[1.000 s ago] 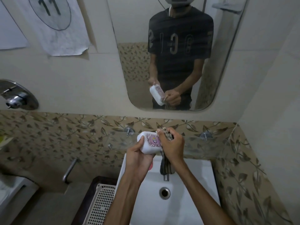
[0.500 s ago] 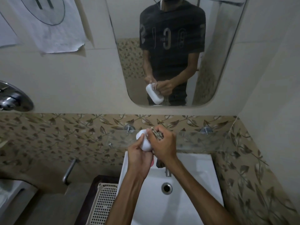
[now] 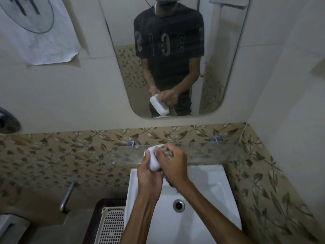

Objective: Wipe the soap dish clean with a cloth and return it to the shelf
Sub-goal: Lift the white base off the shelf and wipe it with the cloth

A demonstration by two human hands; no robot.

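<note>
White rectangular ceramic basin [image 3: 207, 217] nearest, drain hole [image 3: 178, 205] below the forearms; white perforated plastic basket [image 3: 112, 224] to its left. Above the basin, left hand [image 3: 149, 175] curls round the lower end of the white rounded plastic soap dish [image 3: 153, 162], cupping it from beneath. Right hand [image 3: 173, 163] fingers bunched tight on a patterned brownish cloth [image 3: 167, 153], pressed onto the dish's right face. Dish held in the air just in front of the clear glass wall shelf [image 3: 211, 152], not on it. Judgement: wiping in progress. To do it well: left hand grips firmly and rotates the dish so each face meets the cloth, right hand rubs with short strokes into edges and corners; work over the basin in case of slips. Shelf return not yet done. Behind, rounded wall mirror [image 3: 219, 50] shows both hands on the dish.
</note>
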